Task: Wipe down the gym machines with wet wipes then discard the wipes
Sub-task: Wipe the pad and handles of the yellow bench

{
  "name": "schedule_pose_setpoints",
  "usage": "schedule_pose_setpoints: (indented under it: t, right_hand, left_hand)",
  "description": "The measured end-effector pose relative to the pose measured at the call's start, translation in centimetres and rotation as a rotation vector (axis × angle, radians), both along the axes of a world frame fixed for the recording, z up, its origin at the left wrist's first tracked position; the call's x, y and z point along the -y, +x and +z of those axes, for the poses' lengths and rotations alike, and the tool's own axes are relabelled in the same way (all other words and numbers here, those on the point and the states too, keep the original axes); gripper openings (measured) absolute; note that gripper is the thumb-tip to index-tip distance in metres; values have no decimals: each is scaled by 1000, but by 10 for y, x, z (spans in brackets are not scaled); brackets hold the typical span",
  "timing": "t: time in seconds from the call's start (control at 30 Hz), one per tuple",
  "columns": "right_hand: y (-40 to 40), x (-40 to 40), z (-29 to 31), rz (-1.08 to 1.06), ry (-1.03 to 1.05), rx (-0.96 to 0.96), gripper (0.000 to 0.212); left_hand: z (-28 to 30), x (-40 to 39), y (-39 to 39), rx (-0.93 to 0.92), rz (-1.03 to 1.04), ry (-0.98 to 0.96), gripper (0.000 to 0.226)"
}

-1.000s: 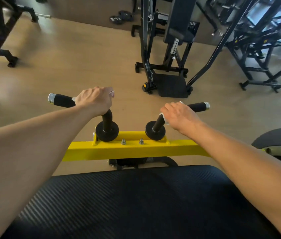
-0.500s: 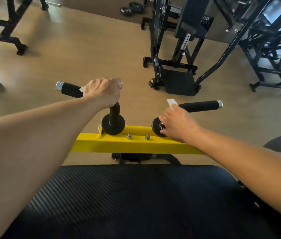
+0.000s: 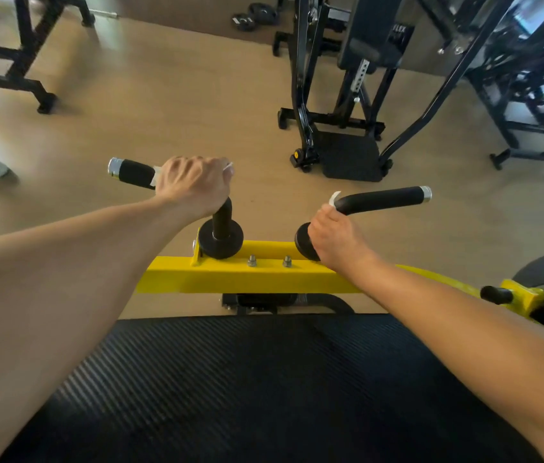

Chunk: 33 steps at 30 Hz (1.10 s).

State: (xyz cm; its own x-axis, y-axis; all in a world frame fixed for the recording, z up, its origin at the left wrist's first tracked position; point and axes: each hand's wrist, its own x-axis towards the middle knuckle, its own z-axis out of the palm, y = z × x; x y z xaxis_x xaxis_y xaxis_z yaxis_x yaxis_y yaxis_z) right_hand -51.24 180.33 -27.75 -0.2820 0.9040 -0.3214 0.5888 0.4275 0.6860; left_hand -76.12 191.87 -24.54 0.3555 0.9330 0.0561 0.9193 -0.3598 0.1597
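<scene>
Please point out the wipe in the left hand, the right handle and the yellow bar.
left wipe [image 3: 229, 168], head view, white corner beyond the knuckles.
right handle [image 3: 384, 197], head view, middle of black grip.
yellow bar [image 3: 230, 279], head view, front face.

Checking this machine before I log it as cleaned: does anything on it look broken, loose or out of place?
Nothing stands out. Both black handles sit on the yellow bar, bolts in place. The left hand and right hand each grip one with a white wipe.
</scene>
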Motion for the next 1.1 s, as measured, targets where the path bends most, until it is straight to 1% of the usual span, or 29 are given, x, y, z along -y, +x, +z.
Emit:
schedule_pose_setpoints:
  t: [0.07, 0.17, 0.2, 0.23, 0.27, 0.33, 0.37, 0.47, 0.5, 0.53, 0.57, 0.63, 0.67, 0.7, 0.73, 0.77, 0.8, 0.83, 0.9, 0.93, 0.97, 1.03, 1.1]
  right_hand:
    - [16, 0, 12, -28, 97, -141, 39]
    - [48, 7, 30, -169, 246, -578, 31]
    - [54, 9, 33, -242, 302, -717, 32]
    - [55, 10, 32, -315, 374, -810, 36]
    - [50, 9, 26, -374, 452, -843, 38]
    - [31, 7, 12, -405, 567, -799, 37]
    - [21, 5, 6, -366, 541, -755, 34]
    - [12, 0, -3, -144, 313, -596, 30]
    - [18, -1, -1, -102, 292, -592, 31]
    - [29, -1, 0, -107, 327, -643, 31]
    - [42, 1, 1, -180, 410, -744, 33]
    - [71, 8, 10, -465, 628, -915, 45]
    - [81, 10, 12, -578, 706, -951, 52]
    - [82, 8, 13, -636, 750, -964, 54]
    - [74, 5, 12, -645, 766, -972, 52]
    - [59, 3, 11, -608, 749, -982, 47]
    - [43, 2, 7, -511, 695, -975, 41]
    - [31, 2, 2, -367, 611, -935, 36]
    - [27, 2, -3, -143, 450, -855, 34]
    - [38, 0, -1, -126, 433, -852, 36]
    - [53, 0, 1, -183, 473, -886, 40]
    - [81, 4, 7, -419, 657, -967, 47]
    - [89, 6, 11, -605, 786, -966, 50]
  left_hand:
    - [1, 3, -3, -24, -28, -3, 44]
    - [-1, 7, -5, -85, -91, 35, 60]
    - [-2, 7, -4, -109, -110, 57, 65]
    - [-3, 7, -4, -127, -125, 72, 70]
    - [-5, 7, -4, -140, -135, 79, 75]
    - [-5, 7, -5, -153, -139, 72, 81]
    - [-4, 8, -5, -159, -142, 65, 83]
    - [-2, 8, -4, -181, -151, 35, 86]
    - [-1, 8, -5, -185, -156, 32, 87]
    - [-1, 9, -5, -187, -159, 33, 87]
    - [-1, 8, -6, -189, -161, 36, 88]
    - [-4, 6, -7, -189, -163, 45, 89]
    - [-6, 5, -7, -185, -163, 56, 89]
    - [-8, 4, -7, -183, -163, 71, 90]
    - [-10, 3, -7, -184, -164, 85, 91]
    - [-11, 2, -6, -186, -163, 92, 92]
    - [-12, 2, -5, -187, -160, 93, 92]
    - [-12, 1, -5, -187, -157, 92, 92]
    - [-12, 1, -5, -187, -157, 80, 92]
    - [-12, 2, -5, -185, -160, 74, 92]
    - [-11, 2, -5, -183, -166, 73, 91]
    - [-11, 2, -6, -179, -170, 74, 90]
    - [-12, 2, -6, -181, -166, 87, 90]
